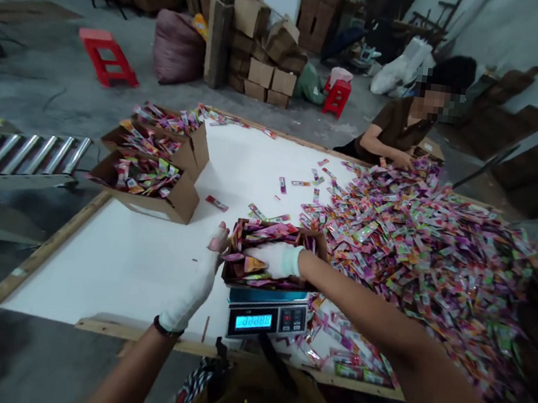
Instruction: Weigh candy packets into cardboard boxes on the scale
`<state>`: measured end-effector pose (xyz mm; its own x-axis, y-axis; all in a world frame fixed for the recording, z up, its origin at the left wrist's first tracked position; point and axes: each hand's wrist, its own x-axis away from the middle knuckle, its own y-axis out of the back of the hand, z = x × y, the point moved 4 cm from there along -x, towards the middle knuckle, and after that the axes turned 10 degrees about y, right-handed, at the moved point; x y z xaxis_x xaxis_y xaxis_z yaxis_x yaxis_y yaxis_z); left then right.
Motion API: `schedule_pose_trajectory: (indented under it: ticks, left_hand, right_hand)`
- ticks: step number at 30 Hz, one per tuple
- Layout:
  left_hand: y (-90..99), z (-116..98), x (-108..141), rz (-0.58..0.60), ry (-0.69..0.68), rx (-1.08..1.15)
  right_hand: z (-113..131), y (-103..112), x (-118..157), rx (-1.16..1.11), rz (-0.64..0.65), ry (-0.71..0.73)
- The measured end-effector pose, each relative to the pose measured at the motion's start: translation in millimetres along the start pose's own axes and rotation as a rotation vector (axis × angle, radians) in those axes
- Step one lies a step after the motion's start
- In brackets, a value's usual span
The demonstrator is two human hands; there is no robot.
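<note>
A cardboard box point(319, 242) filled with small colourful packets point(269, 233) rests on a digital scale point(267, 320) with a lit display. My right hand point(274, 259), in a white glove, lies inside the box on the packets; its fingers are hidden among them. At the box's left side is my left hand point(199, 278), gloved with bare fingertips, its fingers pointing up beside the box wall and nothing visible in them. Right of the scale, a large heap of packets point(412, 247) covers the white table point(142, 264).
Several filled boxes point(169, 205) stand at the table's left edge, beside a roller conveyor point(22, 152). A person point(392, 128) handles packets at the far right side. Red stools point(109, 58), a purple sack point(179, 47) and stacked cartons point(269, 82) are on the floor beyond.
</note>
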<state>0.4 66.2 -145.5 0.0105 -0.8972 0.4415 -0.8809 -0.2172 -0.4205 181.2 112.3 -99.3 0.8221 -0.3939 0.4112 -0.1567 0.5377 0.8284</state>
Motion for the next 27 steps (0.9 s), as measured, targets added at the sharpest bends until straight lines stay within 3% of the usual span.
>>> schedule_pose_trajectory:
  ticks: [3,6,9,13,16,20,27]
  left_hand:
    - [30.0,3.2,1.0,-0.055,0.019,-0.064]
    - [71.5,15.3,5.6,-0.178,0.07,-0.105]
    - [112.7,36.4,18.1,-0.346,0.168,-0.103]
    - [142.8,60.3,39.1,-0.438,0.252,-0.113]
    - [145.3,66.5,45.6,-0.456,0.268,-0.122]
    - [131.0,63.9,39.6,-0.425,0.257,-0.114]
    - [108.5,69.5,37.6,-0.346,0.295,-0.095]
  right_hand:
    - [3.8,24.1,41.1,-0.09,-0.178,0.048]
    - [2.5,38.0,97.9,-0.156,-0.489,0.086]
    - [-1.8,37.4,158.4,-0.19,-0.771,-0.002]
    - [-0.8,21.9,212.3,-0.308,-0.939,-0.196]
    - [4.0,9.6,225.0,-0.358,-0.982,-0.266]
    - [9.3,3.3,216.9,-0.342,-0.982,-0.291]
    - [32.1,24.4,184.0,-0.214,-0.967,-0.209]
